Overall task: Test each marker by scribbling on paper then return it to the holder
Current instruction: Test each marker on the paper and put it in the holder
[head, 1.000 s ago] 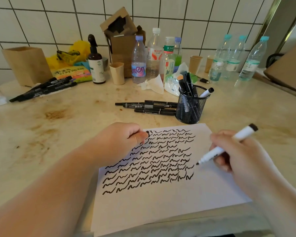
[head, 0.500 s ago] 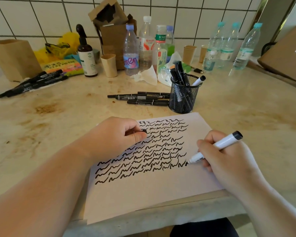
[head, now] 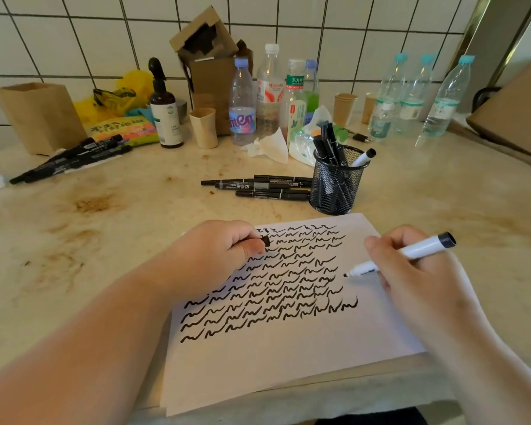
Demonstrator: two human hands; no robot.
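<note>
Now your right hand (head: pixel 411 271) grips the white marker (head: pixel 405 254), tip just off the paper (head: pixel 288 348); left hand (head: pixel 215 253) pinches its black cap (head: pixel 265 241).

One head-worn wide-angle view, aimed forward and down.

The counter (head: pixel 442 191) is seen from close above its near edge; the paper (head: pixel 288 363) fills the lower centre, both forearms enter from the bottom corners, and the tiled wall (head: pixel 74 41) is bent across the top of the frame. No second view is given.
</note>
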